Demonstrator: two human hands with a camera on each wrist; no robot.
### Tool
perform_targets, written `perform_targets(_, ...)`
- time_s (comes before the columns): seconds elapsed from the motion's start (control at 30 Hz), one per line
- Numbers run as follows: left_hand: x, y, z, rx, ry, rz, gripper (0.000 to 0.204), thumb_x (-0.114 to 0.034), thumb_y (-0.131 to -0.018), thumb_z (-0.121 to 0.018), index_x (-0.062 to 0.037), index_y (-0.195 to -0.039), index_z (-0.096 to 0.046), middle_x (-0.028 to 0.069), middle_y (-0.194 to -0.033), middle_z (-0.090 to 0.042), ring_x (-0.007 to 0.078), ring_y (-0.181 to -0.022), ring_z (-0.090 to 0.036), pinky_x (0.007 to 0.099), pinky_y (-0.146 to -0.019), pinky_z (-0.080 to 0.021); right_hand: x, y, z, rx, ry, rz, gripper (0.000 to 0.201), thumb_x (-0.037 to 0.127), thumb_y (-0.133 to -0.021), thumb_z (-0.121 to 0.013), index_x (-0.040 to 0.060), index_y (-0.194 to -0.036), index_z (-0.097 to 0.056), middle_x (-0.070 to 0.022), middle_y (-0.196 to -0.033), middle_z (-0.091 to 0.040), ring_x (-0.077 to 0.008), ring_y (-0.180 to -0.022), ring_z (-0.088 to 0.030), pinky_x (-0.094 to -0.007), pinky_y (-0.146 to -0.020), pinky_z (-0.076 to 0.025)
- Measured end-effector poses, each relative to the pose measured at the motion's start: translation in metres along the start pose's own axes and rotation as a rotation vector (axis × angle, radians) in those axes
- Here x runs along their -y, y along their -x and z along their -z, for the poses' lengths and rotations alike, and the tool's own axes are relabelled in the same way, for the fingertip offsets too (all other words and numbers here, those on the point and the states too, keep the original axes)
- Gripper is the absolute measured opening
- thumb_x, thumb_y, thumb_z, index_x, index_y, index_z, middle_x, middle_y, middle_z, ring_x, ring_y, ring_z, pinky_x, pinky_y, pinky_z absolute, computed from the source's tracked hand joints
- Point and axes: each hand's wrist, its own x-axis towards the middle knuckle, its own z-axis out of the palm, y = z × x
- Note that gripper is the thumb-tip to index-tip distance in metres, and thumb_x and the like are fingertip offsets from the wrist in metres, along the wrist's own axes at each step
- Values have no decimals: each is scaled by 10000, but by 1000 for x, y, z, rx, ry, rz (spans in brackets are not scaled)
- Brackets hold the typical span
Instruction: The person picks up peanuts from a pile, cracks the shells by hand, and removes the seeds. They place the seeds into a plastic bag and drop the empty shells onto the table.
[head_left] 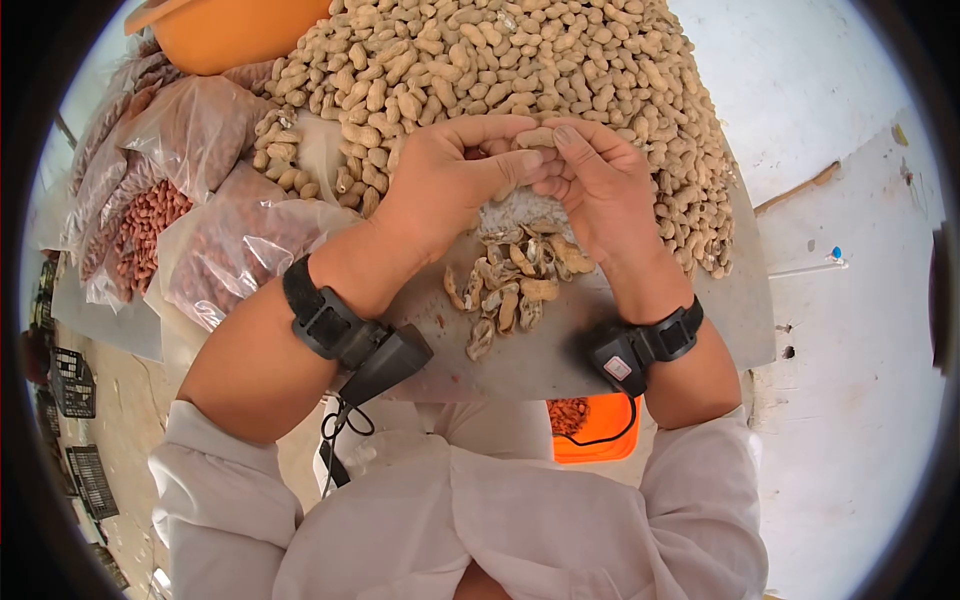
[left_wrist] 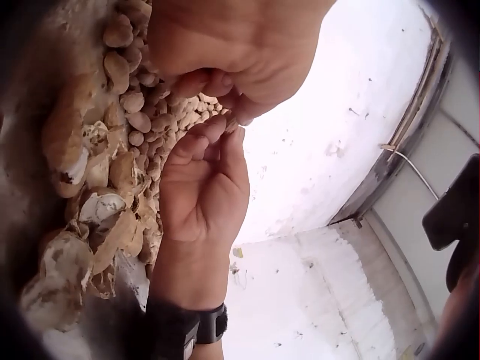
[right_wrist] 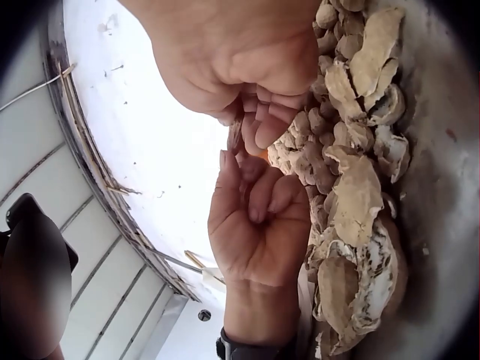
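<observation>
Above the heap of peanuts, both hands meet at one peanut (head_left: 537,138) in the head view. The left hand (head_left: 437,185) pinches its left end between thumb and curled forefinger. On its other end lies the thumb of the right hand (head_left: 608,195), with that hand's fingers curled beneath. The right wrist view shows a brown edge of the peanut (right_wrist: 235,136) between the fingertips of both hands; the left wrist view shows it mostly covered by fingers. Empty, split shells (head_left: 515,280) lie in a loose pile below the hands.
A large heap of unshelled peanuts (head_left: 520,60) covers the back of the table (head_left: 560,360). Clear bags of reddish kernels (head_left: 230,240) stand at left, with an orange basin (head_left: 235,35) behind them. Below the table edge is an orange container (head_left: 600,440) holding red kernels.
</observation>
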Motion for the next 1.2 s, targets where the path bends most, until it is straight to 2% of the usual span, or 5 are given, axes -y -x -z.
perform_targets(0.23, -8, 2, -1, -27, -182, -21, 213, -47, -848, -600, 54, -1036, -609, -5, -733, -565, 48, -611, -479, 183, -531, -394, -1, 2, 0, 47, 154, 45, 164, 95, -869, -587, -30, -972, -618, -82, -817, -659, -129, -659, -632, -222, -592, -503)
perform_targets(0.4, -3, 2, 0, -5, -288, -105, 224, -98, -856, -608, 14, -1051, -623, -29, -752, -578, 13, -588, -436, 158, -500, -347, 6, 6, -2, 51, 437, 115, 155, 67, -859, -586, -39, -968, -619, -71, -782, -655, -116, -658, -633, -213, -593, -498)
perform_targets(0.7, -5, 2, -1, -56, -312, -132, 135, -76, -826, -622, 15, -921, -653, -35, -643, -546, 24, -567, -449, 178, -493, -369, 3, 6, -4, 35, 327, 81, 140, 77, -870, -575, -28, -947, -627, -60, -759, -651, -98, -641, -619, -208, -584, -494)
perform_targets(0.93, 4, 1, 1, -78, -460, -186, 99, -99, -793, -626, 0, -795, -623, -21, -647, -551, 32, -578, -457, 194, -495, -377, 6, 9, -5, 45, 525, 78, 116, 56, -854, -566, -38, -872, -632, -48, -690, -634, -77, -594, -574, -208, -550, -474)
perform_targets(1.2, 6, 2, 3, -14, -354, -121, 97, -94, -806, -599, -2, -777, -584, -14, -655, -540, 39, -590, -456, 203, -516, -388, 1, 9, -1, 37, 640, 119, 92, 44, -808, -566, -28, -803, -623, -40, -662, -625, -72, -561, -552, -215, -517, -445)
